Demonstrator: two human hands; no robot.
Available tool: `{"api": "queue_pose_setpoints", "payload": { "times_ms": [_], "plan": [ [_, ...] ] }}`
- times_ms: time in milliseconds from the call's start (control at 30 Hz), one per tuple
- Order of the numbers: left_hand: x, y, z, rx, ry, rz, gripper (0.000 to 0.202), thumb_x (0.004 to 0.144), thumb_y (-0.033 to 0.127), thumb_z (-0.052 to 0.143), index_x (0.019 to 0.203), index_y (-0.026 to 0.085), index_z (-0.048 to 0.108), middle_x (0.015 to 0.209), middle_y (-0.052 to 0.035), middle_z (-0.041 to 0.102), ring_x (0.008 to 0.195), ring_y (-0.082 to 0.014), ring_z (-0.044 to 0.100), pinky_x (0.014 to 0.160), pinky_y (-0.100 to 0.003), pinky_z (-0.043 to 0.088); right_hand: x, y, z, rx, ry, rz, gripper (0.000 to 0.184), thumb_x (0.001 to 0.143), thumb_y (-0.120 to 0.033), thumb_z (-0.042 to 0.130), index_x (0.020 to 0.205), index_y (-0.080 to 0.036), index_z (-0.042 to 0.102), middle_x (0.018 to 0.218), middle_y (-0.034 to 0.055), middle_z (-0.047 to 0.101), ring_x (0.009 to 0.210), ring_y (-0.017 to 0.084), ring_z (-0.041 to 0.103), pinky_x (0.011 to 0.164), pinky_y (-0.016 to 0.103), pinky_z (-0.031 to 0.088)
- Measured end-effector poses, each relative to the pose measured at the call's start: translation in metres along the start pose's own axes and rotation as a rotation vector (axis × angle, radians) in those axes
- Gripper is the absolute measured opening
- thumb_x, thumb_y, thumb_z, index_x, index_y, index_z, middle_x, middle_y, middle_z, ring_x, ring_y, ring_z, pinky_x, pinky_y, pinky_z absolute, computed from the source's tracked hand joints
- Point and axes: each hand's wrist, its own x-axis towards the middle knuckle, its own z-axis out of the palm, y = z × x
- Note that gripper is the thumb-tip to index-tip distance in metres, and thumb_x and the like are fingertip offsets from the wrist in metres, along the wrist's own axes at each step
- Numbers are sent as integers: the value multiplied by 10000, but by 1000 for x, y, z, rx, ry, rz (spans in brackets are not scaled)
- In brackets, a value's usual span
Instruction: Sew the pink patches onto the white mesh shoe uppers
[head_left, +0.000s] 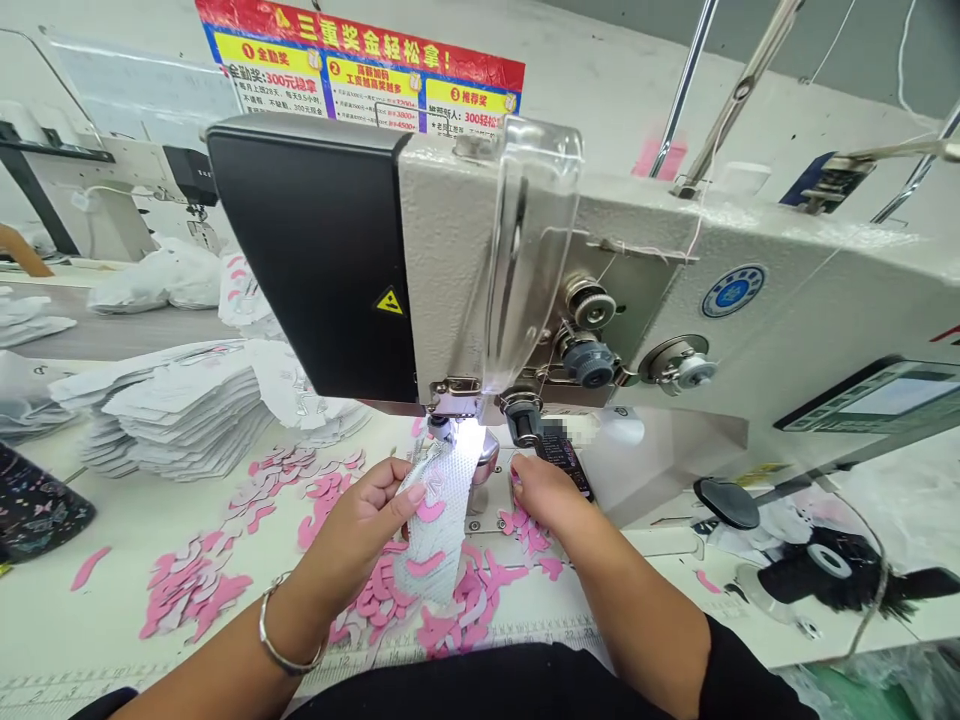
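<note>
My left hand [381, 515] pinches the left edge of a white mesh fabric piece [448, 525], thumb on top. Curved pink patches lie on this fabric, and its far end sits under the lit needle area of a sewing machine [457, 270]. To the right of the fabric, my right hand [546, 492] is closed with its fingers curled downward; what they hold, if anything, is hidden. Just below that hand is a small group of pink pieces [529, 530]. More loose pink cutouts [469, 605] lie around the fabric's near end.
Stacks of white cut pieces [187, 410] stand at the left, with pink piles [195, 585] in front. A phone [566, 460] lies behind my right hand. Black thread spools [806, 570] are at the right. A ruler strip [352, 665] runs along the table's near edge.
</note>
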Motion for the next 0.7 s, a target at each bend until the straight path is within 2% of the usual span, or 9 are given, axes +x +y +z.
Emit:
{"api": "queue_pose_setpoints", "payload": {
  "times_ms": [67,133,267,400,467,567,700],
  "plan": [
    [-1,-1,-1,15,-8,2,313,859,481,663,1009,211,615,834,-27,627,733,-184,559,641,-273,450,2,0,0,-5,-5,-1,294,966,-429,554,1077,-162,606,1021,43,627,875,174,607,805,365,511],
    [-1,-2,0,17,-13,8,306,868,472,657,1025,213,617,843,-28,630,734,-181,559,645,-273,453,3,0,-1,-5,-4,-7,240,968,-386,536,1034,-168,610,984,40,629,853,173,597,763,333,480],
    [-2,-2,2,19,-14,11,297,880,470,646,1033,217,616,838,-26,631,731,-175,562,648,-268,459,-5,-1,-4,11,11,-38,164,946,-307,482,985,-211,610,1003,58,650,862,190,591,650,279,349],
    [-3,0,4,46,13,11,323,865,492,647,1024,210,628,828,-35,633,733,-195,584,644,-285,478,-18,-7,-1,51,-48,-94,278,830,-415,638,1032,-227,606,865,43,668,733,197,587,581,270,279],
    [-4,1,6,54,18,18,324,860,497,649,1007,210,630,817,-34,630,729,-196,585,639,-286,480,-22,-11,5,80,-89,-122,282,777,-346,681,1020,-220,611,795,28,656,655,179,563,557,265,266],
    [-3,-1,8,53,18,22,308,869,495,639,985,210,624,812,-29,628,720,-186,573,631,-279,476,-22,-14,12,134,-121,-155,165,771,-223,637,934,-206,626,774,20,643,617,153,528,548,258,263],
    [-2,-2,9,54,26,24,303,873,491,638,985,209,620,810,-28,619,724,-182,565,633,-278,475,-19,-14,14,242,-142,-179,137,769,-162,618,900,-197,632,743,2,640,595,133,502,549,246,276]
  ]
}}
